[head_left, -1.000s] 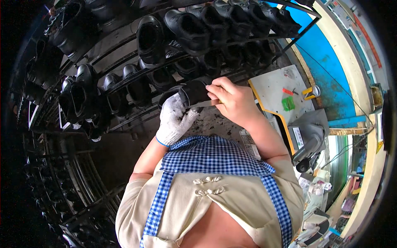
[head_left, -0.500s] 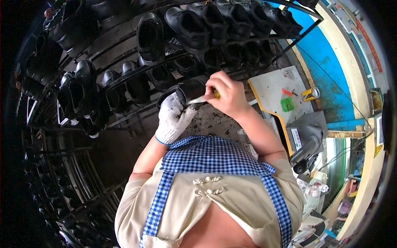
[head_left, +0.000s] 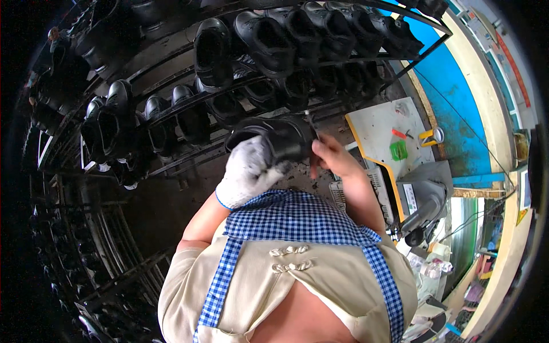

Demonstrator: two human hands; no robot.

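My left hand (head_left: 246,174), in a white knit glove smudged with dark marks, grips a black shoe (head_left: 289,140) by its side. The shoe lies sideways in front of my apron, below the rack. At the shoe's right end is my bare right hand (head_left: 338,159), its fingers bent round a thin tool. This thin tool (head_left: 310,122) points up past the shoe and has a pale tip. Its kind is hard to make out, and its lower part is hidden by the fingers and shoe.
A dark metal rack (head_left: 171,112) with rows of black shoes (head_left: 269,43) stands ahead and to the left. To the right are a white table (head_left: 377,126) with a yellow edge, a green item (head_left: 398,150), a yellow cup (head_left: 433,136) and a grey machine (head_left: 426,197).
The shoe has been turned so more of its black side shows. My right hand has moved right and down, and the tool in it now points upward instead of toward the glove.
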